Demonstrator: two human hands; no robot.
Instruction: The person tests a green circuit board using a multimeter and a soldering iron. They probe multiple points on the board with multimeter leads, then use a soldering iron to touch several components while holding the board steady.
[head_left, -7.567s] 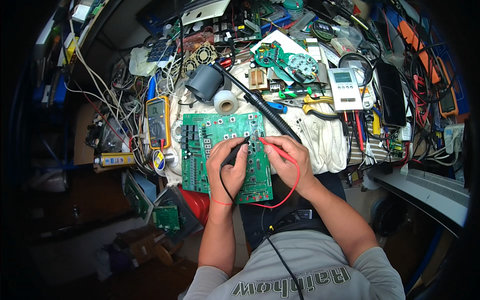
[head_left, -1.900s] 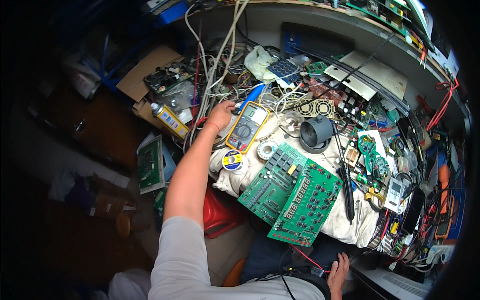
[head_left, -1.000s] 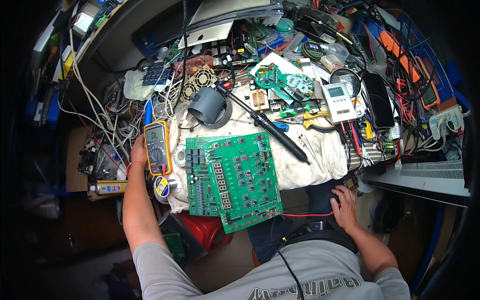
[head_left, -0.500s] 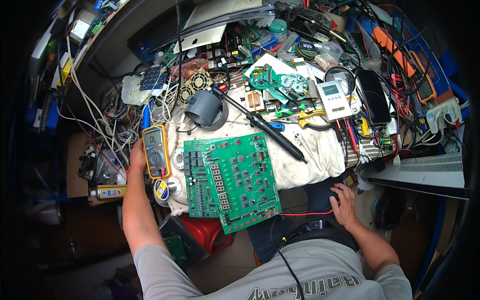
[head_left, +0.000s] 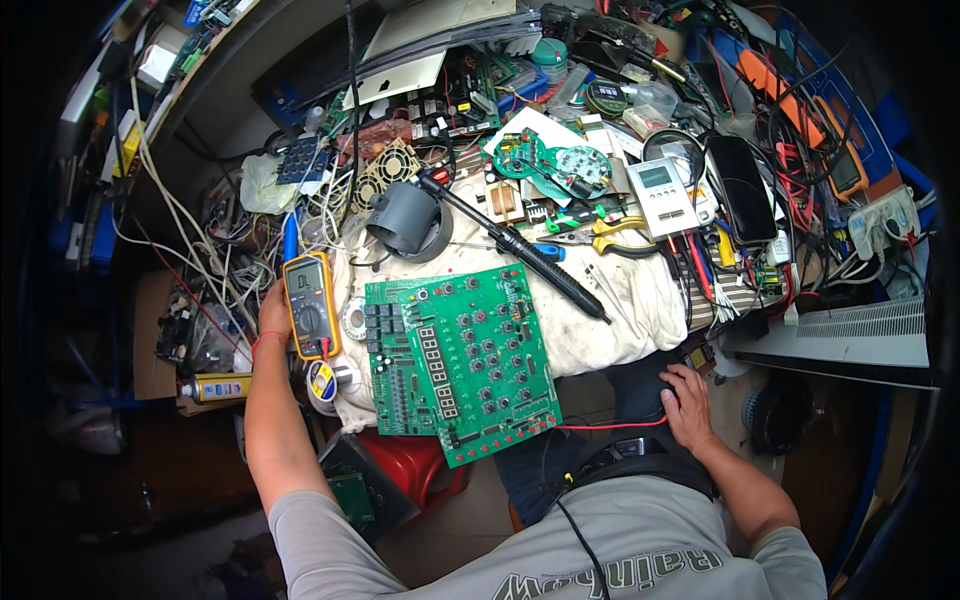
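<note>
My left hand (head_left: 274, 314) is at the left edge of a yellow multimeter (head_left: 311, 305), its fingers partly hidden behind the case and seemingly wrapped round it. To the meter's right lie two overlapping green circuit boards: a larger one (head_left: 490, 360) with a row of digit displays and many small buttons, and another (head_left: 392, 370) partly under it. The boards overhang the front of a cloth-covered bench (head_left: 640, 320). Over my right thigh, my right hand (head_left: 687, 408) rests with its fingers apart. A red test lead (head_left: 610, 427) runs from the large board's lower edge to that hand.
Behind the boards are a grey plastic pipe piece (head_left: 408, 220), a black rod-like tool (head_left: 545, 268) and yellow-handled pliers (head_left: 622, 238). A solder spool (head_left: 322, 380) stands below the meter. Tangled wires (head_left: 325, 215) and piled electronics crowd the back and sides. A red stool (head_left: 425, 465) sits underneath.
The whole view has shifted very slightly. Both hands, the multimeter and the boards hold their places.
</note>
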